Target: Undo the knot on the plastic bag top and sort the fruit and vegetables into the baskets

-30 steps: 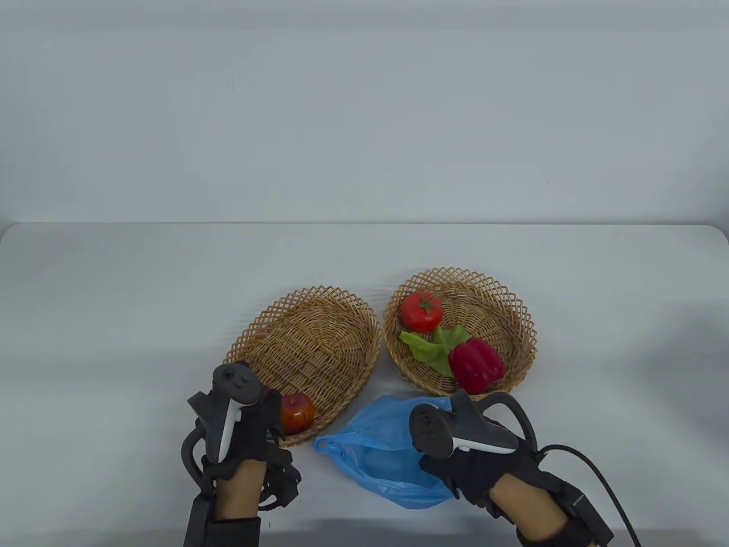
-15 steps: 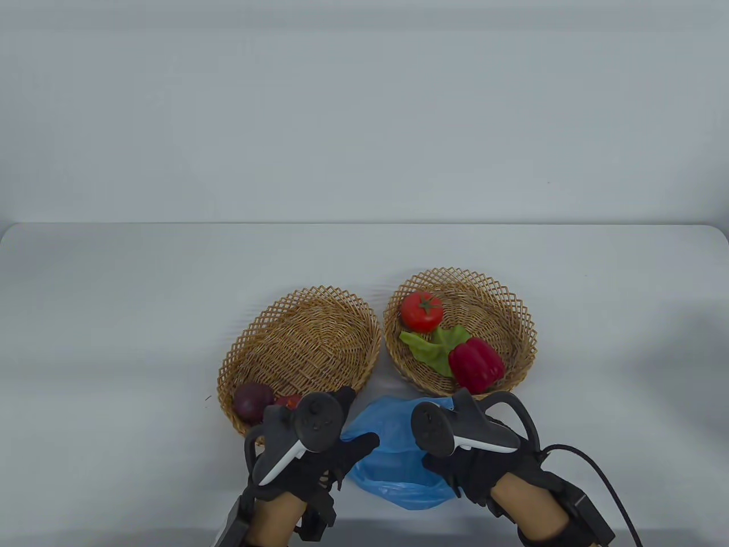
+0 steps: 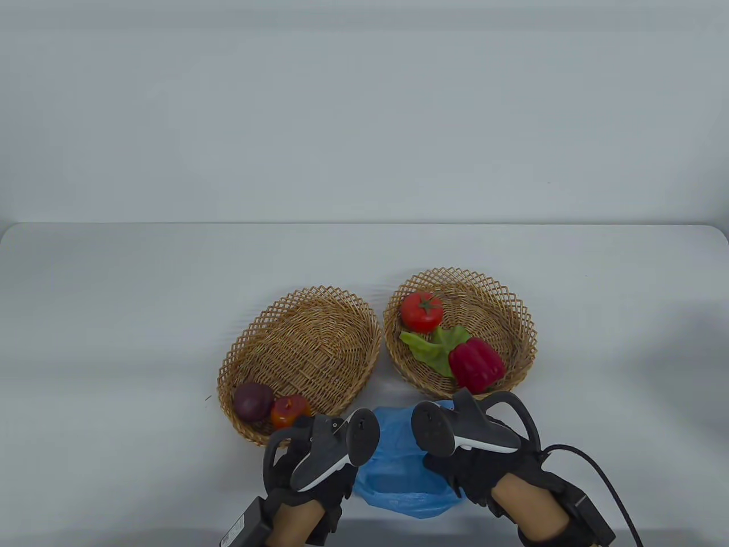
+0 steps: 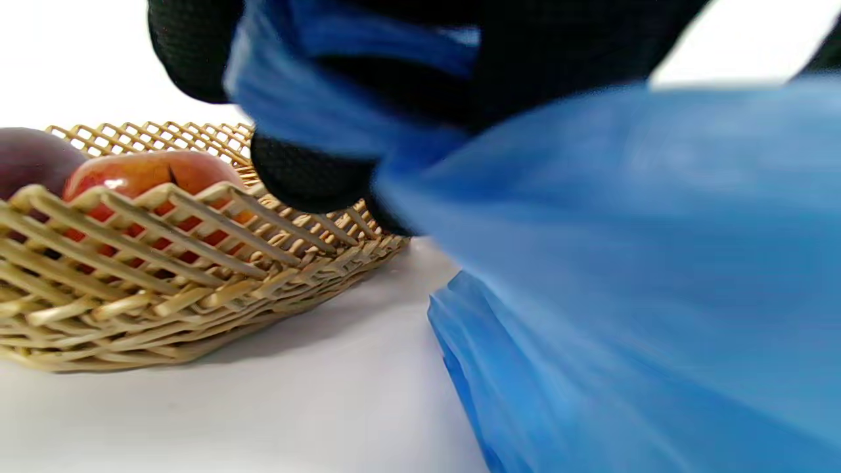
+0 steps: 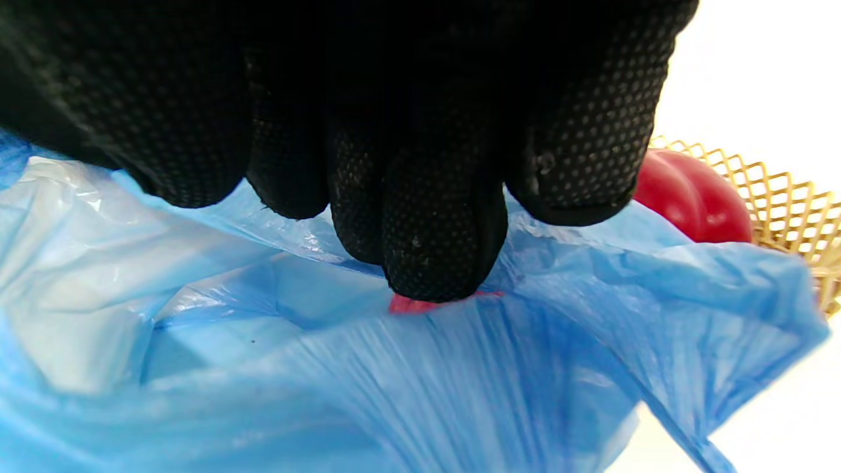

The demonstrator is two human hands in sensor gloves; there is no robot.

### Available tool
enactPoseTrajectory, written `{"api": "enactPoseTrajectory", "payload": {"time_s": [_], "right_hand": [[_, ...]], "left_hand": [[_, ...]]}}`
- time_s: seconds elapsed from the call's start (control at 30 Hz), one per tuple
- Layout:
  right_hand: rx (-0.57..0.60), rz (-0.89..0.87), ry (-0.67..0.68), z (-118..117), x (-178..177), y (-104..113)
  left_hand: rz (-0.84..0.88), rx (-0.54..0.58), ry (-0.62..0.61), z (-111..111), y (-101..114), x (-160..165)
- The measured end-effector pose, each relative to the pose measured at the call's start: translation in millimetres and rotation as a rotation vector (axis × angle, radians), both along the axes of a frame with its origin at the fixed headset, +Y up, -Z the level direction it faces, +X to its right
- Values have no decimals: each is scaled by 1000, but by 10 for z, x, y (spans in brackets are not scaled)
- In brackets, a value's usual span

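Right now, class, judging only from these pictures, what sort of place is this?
Probably a staged recording bench, not a kitchen: a bare white table before a blank wall, two wicker baskets of produce, and hands wearing trackers.

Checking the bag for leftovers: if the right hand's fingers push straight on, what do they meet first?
Probably the blue bag film under the right hand; its fingertips already touch it. A small red thing peeks just beyond; what it is is unclear.

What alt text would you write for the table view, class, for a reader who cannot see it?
Two gloved hands, left hand and right hand, work at a blue plastic bag on a white table. Behind it, the left basket holds two fruits; the right basket holds tomato, lettuce and red pepper.
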State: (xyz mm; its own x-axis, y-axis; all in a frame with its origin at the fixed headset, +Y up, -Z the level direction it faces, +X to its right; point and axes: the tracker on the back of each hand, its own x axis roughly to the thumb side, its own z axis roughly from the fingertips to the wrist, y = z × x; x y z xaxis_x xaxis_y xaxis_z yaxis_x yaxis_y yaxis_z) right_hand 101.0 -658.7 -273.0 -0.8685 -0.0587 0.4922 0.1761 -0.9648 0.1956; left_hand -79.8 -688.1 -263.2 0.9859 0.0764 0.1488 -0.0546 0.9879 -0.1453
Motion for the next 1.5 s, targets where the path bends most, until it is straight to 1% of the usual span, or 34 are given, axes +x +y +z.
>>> {"api": "enactPoseTrajectory", "payload": {"time_s": [0.1, 0.17, 0.23, 0.3, 0.4, 0.5, 0.6, 0.77, 0.87, 0.97, 1.0, 1.07, 1.17, 1.27, 1.4, 1.5], "right_hand": [[-25, -55, 42, 38, -43, 8], [-98, -81, 87, 75, -95, -12], [-170, -47, 94, 85, -136, -86], [-190, 8, 79, 82, -141, -146], [-82, 71, 0, 22, -87, -143], [3, 59, -64, 2, -33, -81], [45, 83, -110, -9, -20, -76], [46, 195, -205, -64, 20, -159], [11, 213, -226, -125, 52, -245], [-61, 211, -222, -173, 66, -339], [-66, 210, -224, -177, 62, -359], [-37, 228, -218, -176, 48, -365], [-36, 228, -199, -167, 14, -403], [-1, 242, -171, -149, -19, -409], [-13, 223, -136, -122, -57, -438], [-12, 279, -120, -114, -95, -496]], "left_hand": [[24, -11, 16, -18, -5, -29], [35, 5, 41, -23, 7, -56], [57, 12, 70, -33, 13, -84], [75, 6, 84, -43, 14, -108], [121, -2, 114, -60, 17, -157], [139, -3, 121, -66, 27, -182], [167, -15, 117, -72, 28, -194], [163, -13, 119, -70, 29, -196], [161, -13, 114, -69, 28, -193], [151, -18, 109, -71, 12, -184], [151, -22, 107, -72, 6, -181], [145, -28, 104, -72, -6, -173], [128, -43, 100, -80, -31, -164], [126, -50, 103, -83, -42, -163], [121, -56, 107, -81, -42, -162], [110, -63, 108, -84, -54, -157]]}}
